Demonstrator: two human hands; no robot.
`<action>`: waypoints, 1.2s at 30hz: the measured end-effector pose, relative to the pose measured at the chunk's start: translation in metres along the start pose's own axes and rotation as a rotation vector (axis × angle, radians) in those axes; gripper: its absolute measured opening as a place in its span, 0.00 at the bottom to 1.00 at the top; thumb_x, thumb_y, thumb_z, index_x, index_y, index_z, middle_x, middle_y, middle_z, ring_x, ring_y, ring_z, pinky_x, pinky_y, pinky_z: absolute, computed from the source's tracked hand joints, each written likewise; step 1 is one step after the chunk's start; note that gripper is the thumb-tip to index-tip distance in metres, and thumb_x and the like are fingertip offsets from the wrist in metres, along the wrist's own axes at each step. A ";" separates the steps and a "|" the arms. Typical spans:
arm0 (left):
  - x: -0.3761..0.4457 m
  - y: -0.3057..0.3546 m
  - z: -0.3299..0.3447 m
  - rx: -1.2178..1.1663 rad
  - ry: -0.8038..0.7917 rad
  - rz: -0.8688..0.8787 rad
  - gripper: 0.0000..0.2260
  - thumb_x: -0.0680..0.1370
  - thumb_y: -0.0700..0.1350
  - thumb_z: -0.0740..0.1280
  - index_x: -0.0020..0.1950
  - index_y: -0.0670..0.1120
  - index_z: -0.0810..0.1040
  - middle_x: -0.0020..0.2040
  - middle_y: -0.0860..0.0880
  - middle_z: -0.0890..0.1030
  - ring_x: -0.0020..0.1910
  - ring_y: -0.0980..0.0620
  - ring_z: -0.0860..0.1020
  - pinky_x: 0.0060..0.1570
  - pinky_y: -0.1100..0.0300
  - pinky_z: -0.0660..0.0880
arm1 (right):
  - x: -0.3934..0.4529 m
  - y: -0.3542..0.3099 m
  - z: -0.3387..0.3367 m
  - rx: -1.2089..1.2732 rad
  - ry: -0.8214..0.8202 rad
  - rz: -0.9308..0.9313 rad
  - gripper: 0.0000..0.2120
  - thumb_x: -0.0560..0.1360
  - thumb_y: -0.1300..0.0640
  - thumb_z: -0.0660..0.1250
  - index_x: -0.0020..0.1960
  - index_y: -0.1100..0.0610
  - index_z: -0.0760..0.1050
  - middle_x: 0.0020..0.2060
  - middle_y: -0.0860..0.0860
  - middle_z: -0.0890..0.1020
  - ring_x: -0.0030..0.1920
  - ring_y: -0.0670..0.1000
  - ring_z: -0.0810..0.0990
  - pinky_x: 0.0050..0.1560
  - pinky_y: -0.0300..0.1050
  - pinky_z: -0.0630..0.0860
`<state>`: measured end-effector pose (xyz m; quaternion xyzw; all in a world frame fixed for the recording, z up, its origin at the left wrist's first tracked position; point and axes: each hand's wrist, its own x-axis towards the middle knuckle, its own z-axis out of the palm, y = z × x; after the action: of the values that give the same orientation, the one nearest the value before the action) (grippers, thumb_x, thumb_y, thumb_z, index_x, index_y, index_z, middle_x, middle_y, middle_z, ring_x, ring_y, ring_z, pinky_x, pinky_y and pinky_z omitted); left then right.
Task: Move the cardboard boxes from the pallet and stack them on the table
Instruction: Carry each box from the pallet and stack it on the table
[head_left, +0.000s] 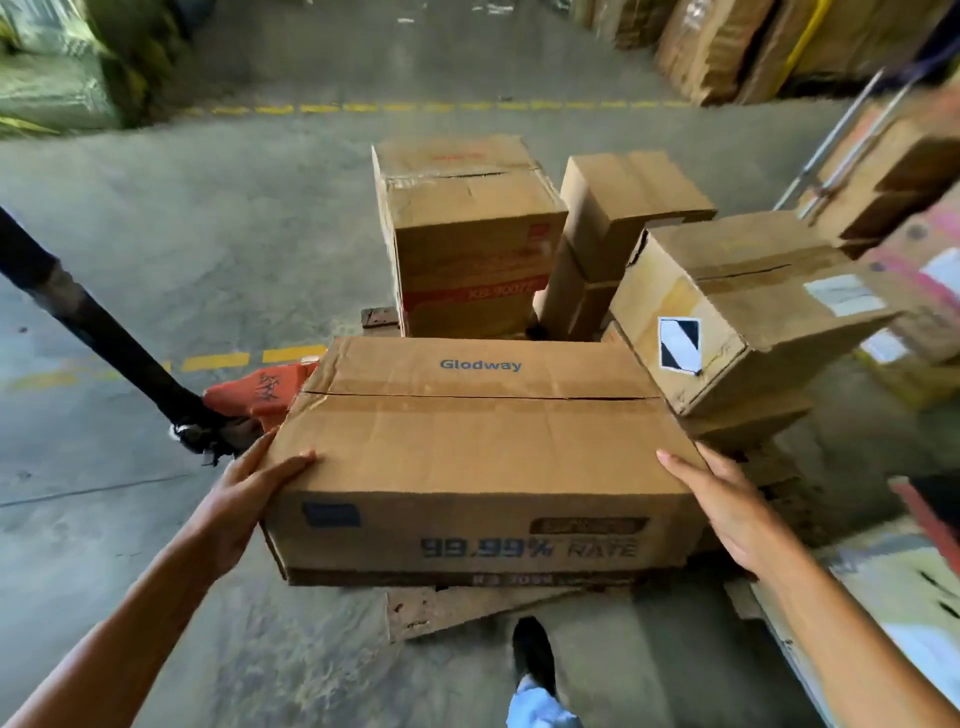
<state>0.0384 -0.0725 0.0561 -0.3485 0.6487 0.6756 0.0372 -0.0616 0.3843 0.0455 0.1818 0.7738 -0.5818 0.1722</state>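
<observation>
My shoe (533, 656) stands on the concrete floor (156, 218) just short of the wooden pallet (457, 605). Both my hands are on the nearest cardboard box, the wide "Glodway" box (478, 452), which lies at the pallet's near edge. My left hand (249, 499) grips its left end, thumb lying over the top edge and fingers going down the side. My right hand (727, 509) lies flat against its right end, fingers straight and together, pressing inward. Whether the box is lifted clear of the pallet I cannot tell. To its left the orange pallet jack (260, 395) sits with its black handle (93, 322) slanting up and away. Just beyond on the right rests a tilted box with a black-and-white sticker (737, 312). Farther back stand a red-printed box (467, 244) and a narrow upright box (608, 234) side by side.
</observation>
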 end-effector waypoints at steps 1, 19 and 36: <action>-0.009 0.006 -0.008 0.003 -0.038 0.049 0.33 0.72 0.48 0.72 0.75 0.54 0.65 0.67 0.48 0.73 0.52 0.52 0.77 0.46 0.59 0.76 | -0.025 0.002 -0.004 0.023 0.033 -0.004 0.26 0.63 0.35 0.75 0.58 0.42 0.79 0.60 0.47 0.81 0.60 0.51 0.79 0.65 0.57 0.73; -0.233 0.097 0.234 0.133 -0.935 0.550 0.36 0.68 0.54 0.75 0.74 0.59 0.65 0.64 0.54 0.74 0.60 0.55 0.74 0.64 0.52 0.71 | -0.461 0.056 -0.204 0.295 0.909 -0.315 0.40 0.49 0.29 0.76 0.59 0.43 0.78 0.54 0.47 0.85 0.57 0.52 0.82 0.59 0.55 0.76; -0.410 0.002 0.595 0.346 -1.222 0.435 0.24 0.72 0.48 0.74 0.66 0.58 0.73 0.52 0.51 0.83 0.49 0.50 0.83 0.47 0.55 0.78 | -0.525 0.220 -0.453 0.507 1.205 -0.068 0.34 0.63 0.41 0.73 0.67 0.49 0.74 0.55 0.51 0.83 0.55 0.54 0.81 0.54 0.53 0.76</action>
<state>0.0947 0.6289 0.2205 0.2463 0.6656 0.6297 0.3159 0.4788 0.8350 0.2314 0.4864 0.5789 -0.5476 -0.3584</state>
